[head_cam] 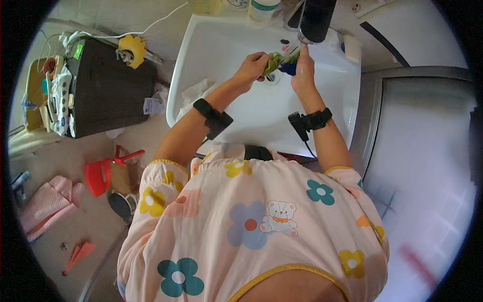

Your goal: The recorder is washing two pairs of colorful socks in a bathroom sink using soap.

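Observation:
Over the white washbasin (260,109), my left hand (252,70) grips one end of a green, crumpled item (271,65), which looks like cloth or a toy. My right hand (304,70) holds its other end along with a dark blue part (288,68). Water runs from the dark faucet (315,22) onto the item, between my hands. Below them lies the drain (271,78). Both forearms wear black straps with devices. The exact shape of the held item is partly hidden by my fingers.
Bottles and a tub (263,9) stand on the basin's back rim, and a pale soap dish or bottle (351,48) at its right. White cloth (196,92) lies inside at the left. A dark cabinet (113,87) stands left; a red plastic object (99,177) is near the floor.

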### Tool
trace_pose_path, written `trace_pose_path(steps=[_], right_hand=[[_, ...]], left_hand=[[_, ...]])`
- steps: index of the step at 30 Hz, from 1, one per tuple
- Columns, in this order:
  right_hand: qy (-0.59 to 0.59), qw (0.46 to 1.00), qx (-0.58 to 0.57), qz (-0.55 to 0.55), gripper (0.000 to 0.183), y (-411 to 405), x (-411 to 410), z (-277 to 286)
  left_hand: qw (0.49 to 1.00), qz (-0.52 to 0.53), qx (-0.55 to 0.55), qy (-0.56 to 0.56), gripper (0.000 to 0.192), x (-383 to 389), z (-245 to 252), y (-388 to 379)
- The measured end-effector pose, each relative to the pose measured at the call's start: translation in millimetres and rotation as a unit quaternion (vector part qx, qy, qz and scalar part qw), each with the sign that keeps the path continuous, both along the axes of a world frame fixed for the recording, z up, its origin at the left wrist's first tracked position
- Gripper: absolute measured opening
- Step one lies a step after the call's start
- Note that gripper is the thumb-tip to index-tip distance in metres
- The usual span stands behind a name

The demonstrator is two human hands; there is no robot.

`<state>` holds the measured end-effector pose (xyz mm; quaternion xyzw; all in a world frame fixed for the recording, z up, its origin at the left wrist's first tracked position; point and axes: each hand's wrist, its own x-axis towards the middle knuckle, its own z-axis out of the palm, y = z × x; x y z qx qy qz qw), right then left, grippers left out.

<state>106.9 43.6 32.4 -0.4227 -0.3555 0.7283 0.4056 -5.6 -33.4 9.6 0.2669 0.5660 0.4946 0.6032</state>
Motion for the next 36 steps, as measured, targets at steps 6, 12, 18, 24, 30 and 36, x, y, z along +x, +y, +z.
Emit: trace_pose_path(steps=[6,12,18,24,30,36], right_hand=[[0.134,0.99,-0.03,0.02,0.032,-25.7,-12.2,-5.6],[0.16,0.982,-0.064,0.083,0.026,4.4,2.6,-5.0],[0.094,0.99,0.104,0.013,0.043,-51.7,-8.9,5.1],[0.006,0.996,0.086,0.029,0.029,-17.5,-11.5,21.9],[0.094,0.994,0.047,-0.024,0.024,-14.7,-23.3,14.6],[0.143,0.989,0.016,-0.045,0.028,-8.6,-25.8,18.2]], left_hand=[[0.971,0.192,0.104,-0.101,0.018,14.5,7.0,34.2],[0.968,0.163,0.181,-0.053,0.016,57.4,18.8,21.5],[0.953,0.248,0.061,-0.163,0.029,35.3,35.4,33.3],[0.956,0.24,0.17,-0.018,0.033,53.9,21.5,26.0],[0.922,0.368,0.117,0.038,0.038,48.4,15.0,40.3],[0.93,0.285,0.06,0.223,0.048,36.5,24.2,37.4]])
